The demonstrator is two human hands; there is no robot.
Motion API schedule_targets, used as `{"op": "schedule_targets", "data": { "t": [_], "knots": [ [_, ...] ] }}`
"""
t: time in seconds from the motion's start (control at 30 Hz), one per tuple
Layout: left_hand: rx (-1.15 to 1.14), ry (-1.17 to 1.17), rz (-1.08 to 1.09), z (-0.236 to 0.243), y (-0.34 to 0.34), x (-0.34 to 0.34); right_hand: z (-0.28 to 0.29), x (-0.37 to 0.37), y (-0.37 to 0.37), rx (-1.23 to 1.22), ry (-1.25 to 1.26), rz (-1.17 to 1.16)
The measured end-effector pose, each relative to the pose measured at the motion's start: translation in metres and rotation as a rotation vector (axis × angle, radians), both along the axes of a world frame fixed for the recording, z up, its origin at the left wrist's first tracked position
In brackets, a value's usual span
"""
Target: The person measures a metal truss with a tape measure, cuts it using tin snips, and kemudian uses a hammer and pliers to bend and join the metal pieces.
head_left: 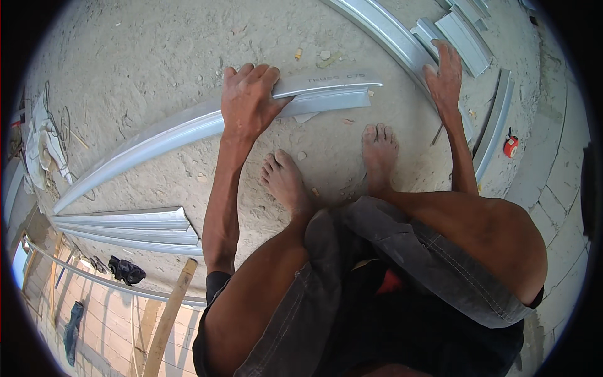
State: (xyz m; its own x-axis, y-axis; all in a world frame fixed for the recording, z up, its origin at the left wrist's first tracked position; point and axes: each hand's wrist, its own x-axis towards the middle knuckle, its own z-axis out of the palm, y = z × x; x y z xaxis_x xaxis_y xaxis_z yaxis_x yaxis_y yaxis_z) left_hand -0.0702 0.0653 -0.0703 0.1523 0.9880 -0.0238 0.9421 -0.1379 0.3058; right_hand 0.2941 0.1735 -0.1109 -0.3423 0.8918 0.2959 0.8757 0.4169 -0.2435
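A long silvery metal channel (169, 133) runs from the far left to just ahead of my feet, lying on dusty ground. Over its top edge, near the right end, the fingers of my left hand (247, 100) are wrapped, with the thumb along the side. My right hand (446, 78) reaches out at the upper right, fingers apart and holding nothing. It is beside a second long channel (389, 41) and close to several short metal offcuts (463, 41); whether the fingertips touch the metal I cannot tell.
Several metal profiles (125, 221) lie together at the left. Another channel (495, 122) and a red tape measure (511, 147) are on the right. A wooden board (169, 317), a black bundle (126, 270) and a whitish sack (45, 141) show at the left side.
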Motion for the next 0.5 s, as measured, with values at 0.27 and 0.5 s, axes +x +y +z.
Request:
{"op": "schedule_targets", "data": {
  "t": [0.27,0.5],
  "knots": [
    [0.541,0.265,0.163,0.107,-0.068,0.02,0.095,-0.048,-0.017,-1.165,1.699,0.512],
    [0.716,0.346,0.159,0.118,-0.087,0.02,0.144,-0.073,-0.02,-1.424,1.681,0.998]
  ]
}}
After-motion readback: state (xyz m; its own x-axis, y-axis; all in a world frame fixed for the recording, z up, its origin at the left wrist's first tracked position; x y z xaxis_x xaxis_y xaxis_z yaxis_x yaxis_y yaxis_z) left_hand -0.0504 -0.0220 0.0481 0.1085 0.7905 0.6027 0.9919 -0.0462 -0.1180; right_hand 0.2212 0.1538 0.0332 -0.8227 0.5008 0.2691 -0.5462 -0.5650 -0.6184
